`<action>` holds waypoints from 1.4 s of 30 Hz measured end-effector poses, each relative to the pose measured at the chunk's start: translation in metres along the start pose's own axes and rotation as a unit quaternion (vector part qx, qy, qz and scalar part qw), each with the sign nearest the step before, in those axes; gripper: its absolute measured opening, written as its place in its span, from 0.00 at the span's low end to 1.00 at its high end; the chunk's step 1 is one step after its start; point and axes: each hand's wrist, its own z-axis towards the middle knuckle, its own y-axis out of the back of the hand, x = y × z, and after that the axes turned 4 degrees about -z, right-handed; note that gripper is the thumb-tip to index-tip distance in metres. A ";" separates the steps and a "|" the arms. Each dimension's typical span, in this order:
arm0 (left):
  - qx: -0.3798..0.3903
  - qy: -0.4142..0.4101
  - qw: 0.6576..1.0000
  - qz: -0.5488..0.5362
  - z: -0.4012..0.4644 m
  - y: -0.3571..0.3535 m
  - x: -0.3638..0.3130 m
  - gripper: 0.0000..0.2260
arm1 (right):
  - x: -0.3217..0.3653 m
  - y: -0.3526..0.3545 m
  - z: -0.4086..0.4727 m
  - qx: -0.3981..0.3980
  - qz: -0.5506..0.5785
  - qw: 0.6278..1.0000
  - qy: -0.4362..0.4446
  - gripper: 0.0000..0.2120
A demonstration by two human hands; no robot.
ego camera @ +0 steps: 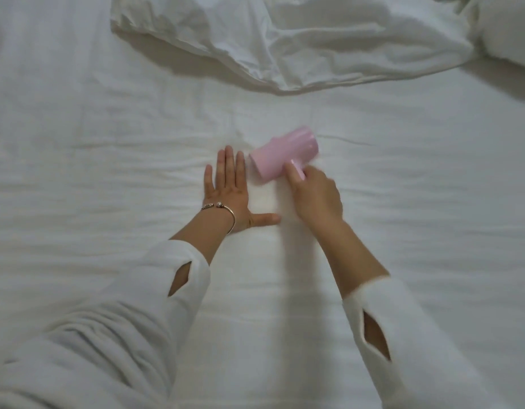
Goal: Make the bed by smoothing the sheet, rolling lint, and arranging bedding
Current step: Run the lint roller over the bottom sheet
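Pink lint roller (284,158) lies on the white sheet (107,149), its handle gripped by the right hand (315,196); left hand (230,190) presses flat just beside it, fingers straight, thumb spread.

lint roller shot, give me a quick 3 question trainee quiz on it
1. True or false: the left hand lies flat on the sheet, fingers straight.
2. Which hand grips the pink lint roller? A) left B) right C) both
3. Fill in: the crumpled duvet lies ___ the roller, at the far side of the bed.

Key: 1 true. 2 B, the right hand holds its handle. 3 beyond.
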 end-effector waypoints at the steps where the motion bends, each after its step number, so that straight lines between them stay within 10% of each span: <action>1: 0.002 -0.001 1.000 0.003 -0.001 0.001 0.000 0.67 | -0.019 0.000 -0.019 0.004 0.000 1.000 -0.019 0.21; 7: 0.014 -0.011 1.000 0.021 -0.006 0.005 -0.003 0.72 | -0.070 0.002 -0.075 0.008 0.003 0.998 -0.068 0.23; 25: 0.005 0.020 1.000 0.006 0.014 0.019 0.007 0.72 | 0.118 -0.004 0.106 -0.019 0.058 0.994 0.089 0.23; 42: 0.051 -0.015 0.998 0.030 -0.010 0.022 -0.004 0.71 | -0.058 0.030 -0.058 0.001 0.035 0.999 -0.041 0.26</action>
